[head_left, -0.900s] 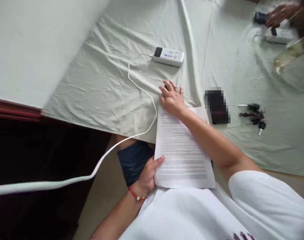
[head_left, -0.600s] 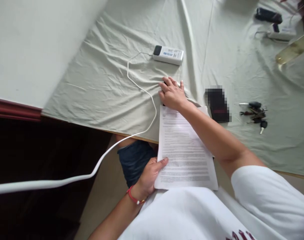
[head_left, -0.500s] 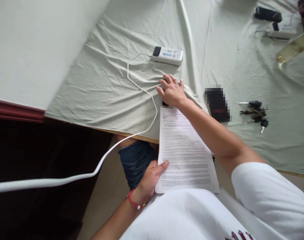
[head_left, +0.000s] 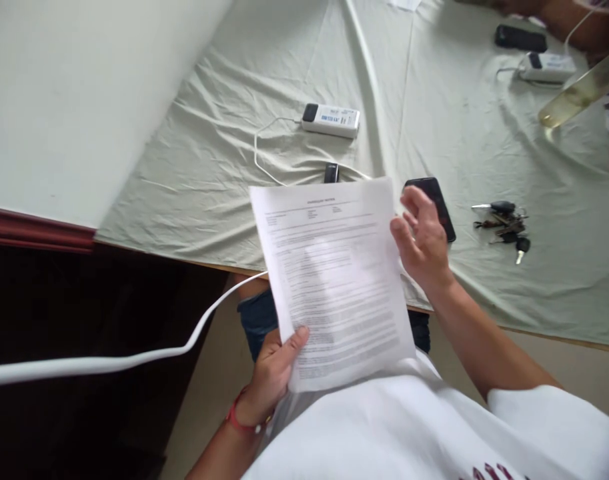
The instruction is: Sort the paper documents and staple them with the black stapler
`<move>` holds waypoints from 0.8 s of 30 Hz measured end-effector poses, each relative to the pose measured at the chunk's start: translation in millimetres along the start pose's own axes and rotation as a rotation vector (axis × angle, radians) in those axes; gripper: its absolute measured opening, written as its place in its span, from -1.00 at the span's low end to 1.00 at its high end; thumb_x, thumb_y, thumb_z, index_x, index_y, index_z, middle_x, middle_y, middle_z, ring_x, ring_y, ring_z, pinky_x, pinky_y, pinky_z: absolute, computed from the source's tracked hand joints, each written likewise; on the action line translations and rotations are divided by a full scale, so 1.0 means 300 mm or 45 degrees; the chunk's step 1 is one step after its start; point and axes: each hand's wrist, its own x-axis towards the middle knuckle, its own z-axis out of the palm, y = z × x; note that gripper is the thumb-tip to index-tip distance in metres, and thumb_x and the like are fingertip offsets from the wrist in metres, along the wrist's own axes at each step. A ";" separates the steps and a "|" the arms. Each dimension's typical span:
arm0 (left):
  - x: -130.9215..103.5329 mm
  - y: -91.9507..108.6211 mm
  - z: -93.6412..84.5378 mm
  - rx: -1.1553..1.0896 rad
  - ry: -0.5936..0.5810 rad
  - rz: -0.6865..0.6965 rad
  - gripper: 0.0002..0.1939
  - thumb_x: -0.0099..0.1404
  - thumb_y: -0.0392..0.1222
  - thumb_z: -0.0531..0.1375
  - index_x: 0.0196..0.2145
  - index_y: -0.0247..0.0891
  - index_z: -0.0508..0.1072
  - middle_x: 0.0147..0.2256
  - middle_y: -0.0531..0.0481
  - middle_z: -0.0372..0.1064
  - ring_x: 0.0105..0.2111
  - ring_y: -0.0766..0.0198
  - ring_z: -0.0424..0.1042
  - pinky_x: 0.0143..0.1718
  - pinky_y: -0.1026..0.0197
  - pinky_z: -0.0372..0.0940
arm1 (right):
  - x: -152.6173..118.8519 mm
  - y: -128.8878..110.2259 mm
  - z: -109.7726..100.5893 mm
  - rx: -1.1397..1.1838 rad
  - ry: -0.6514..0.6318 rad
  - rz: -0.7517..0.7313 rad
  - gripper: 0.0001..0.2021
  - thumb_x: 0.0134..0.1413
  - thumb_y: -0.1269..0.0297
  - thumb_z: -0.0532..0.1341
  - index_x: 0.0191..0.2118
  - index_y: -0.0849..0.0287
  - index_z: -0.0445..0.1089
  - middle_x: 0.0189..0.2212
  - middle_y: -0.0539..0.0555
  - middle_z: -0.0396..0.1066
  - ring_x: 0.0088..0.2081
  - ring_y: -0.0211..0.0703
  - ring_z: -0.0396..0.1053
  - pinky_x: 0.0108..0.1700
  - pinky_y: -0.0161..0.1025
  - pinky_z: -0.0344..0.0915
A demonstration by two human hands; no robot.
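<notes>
My left hand (head_left: 279, 363) is closed on the lower left edge of a printed paper (head_left: 341, 287), thumb on top and the other fingers beneath. The page is held tilted over the table edge and my lap. Beside its upper right edge is my right hand (head_left: 424, 237), open, its fingers apart and a little bent, holding nothing. Behind those fingers lies a dark phone (head_left: 443, 213) on the cloth, partly covered by the hand. Past the page's top edge pokes the end of a small black object (head_left: 331, 173); its rest is hidden.
A white power strip (head_left: 330, 121) lies on the green tablecloth (head_left: 209, 167), its white cable (head_left: 204, 327) running off left. Keys (head_left: 507, 223) lie right of the phone. Farther right are a second power strip (head_left: 547, 69), a black device (head_left: 520, 38), a clear bottle (head_left: 579, 97) and another person's arm (head_left: 574, 23).
My right hand has lifted off the small black object and moved right, beside the page. My left hand has shifted left, with the paper raised and now covering part of the cable.
</notes>
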 end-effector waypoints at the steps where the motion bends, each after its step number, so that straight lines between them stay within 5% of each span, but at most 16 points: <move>1: 0.011 0.006 -0.002 -0.023 0.057 0.022 -0.52 0.14 0.08 0.50 -0.14 -0.38 0.71 -0.19 -0.27 0.67 -0.09 -0.19 0.66 0.01 -0.10 0.58 | -0.032 -0.003 -0.003 0.176 -0.076 0.113 -0.26 0.29 -0.28 0.19 0.42 -0.01 0.14 0.30 0.26 0.33 0.29 0.16 0.38 0.23 0.13 0.44; 5: 0.039 0.016 0.012 -0.075 0.202 0.092 -0.47 0.03 0.09 0.55 -0.15 -0.35 0.70 -0.20 -0.24 0.67 -0.08 -0.18 0.66 0.02 -0.12 0.58 | -0.091 -0.016 0.015 0.799 -0.465 0.550 -0.39 0.27 -0.17 0.29 0.30 0.03 0.33 -0.01 0.16 0.59 -0.11 -0.07 0.59 -0.04 -0.09 0.57; 9: 0.050 -0.002 0.033 -0.035 0.247 0.165 -0.43 0.04 0.14 0.54 -0.13 -0.35 0.69 -0.16 -0.24 0.66 -0.06 -0.14 0.65 0.06 -0.11 0.55 | -0.061 -0.018 0.047 1.161 -0.653 0.700 -0.56 0.21 -0.04 0.39 0.09 0.08 0.53 -0.14 0.10 0.63 -0.25 -0.15 0.60 -0.11 -0.14 0.58; 13: 0.074 -0.046 0.016 0.112 0.208 0.210 -0.42 0.19 0.21 0.44 -0.04 -0.34 0.66 -0.18 -0.22 0.65 -0.14 -0.02 0.65 0.00 -0.01 0.54 | 0.008 -0.005 0.088 1.181 -0.743 0.729 -0.61 0.05 -0.02 0.48 -0.10 0.13 0.59 -0.32 0.03 0.62 -0.35 -0.16 0.57 -0.21 -0.19 0.54; 18: 0.116 -0.075 -0.088 0.727 0.068 0.287 -0.48 0.37 0.26 0.26 -0.17 -0.32 0.64 -0.55 -0.02 0.49 -0.53 0.22 0.46 -0.40 0.22 0.40 | 0.081 0.059 0.125 0.952 -0.688 0.657 -0.71 0.11 0.00 0.40 -0.22 0.11 0.56 -0.38 0.01 0.58 -0.35 -0.16 0.52 -0.26 -0.23 0.49; 20: 0.133 -0.063 -0.146 1.122 0.069 0.471 -0.63 0.43 0.12 0.24 -0.18 -0.26 0.63 -0.50 -0.01 0.53 -0.51 0.25 0.47 -0.40 0.25 0.36 | 0.092 0.093 0.128 0.825 -0.653 0.607 -0.76 0.18 0.02 0.33 -0.24 0.10 0.52 -0.40 0.01 0.56 -0.35 -0.14 0.51 -0.28 -0.21 0.47; 24: 0.173 -0.014 -0.261 1.912 -0.084 1.148 -0.74 0.48 -0.25 0.11 -0.16 -0.25 0.63 -0.31 -0.09 0.62 -0.31 0.15 0.57 -0.22 0.15 0.40 | 0.089 0.125 0.116 0.553 -0.625 0.457 -0.75 0.28 0.03 0.20 -0.24 0.10 0.46 -0.37 0.02 0.52 -0.34 -0.12 0.47 -0.30 -0.20 0.42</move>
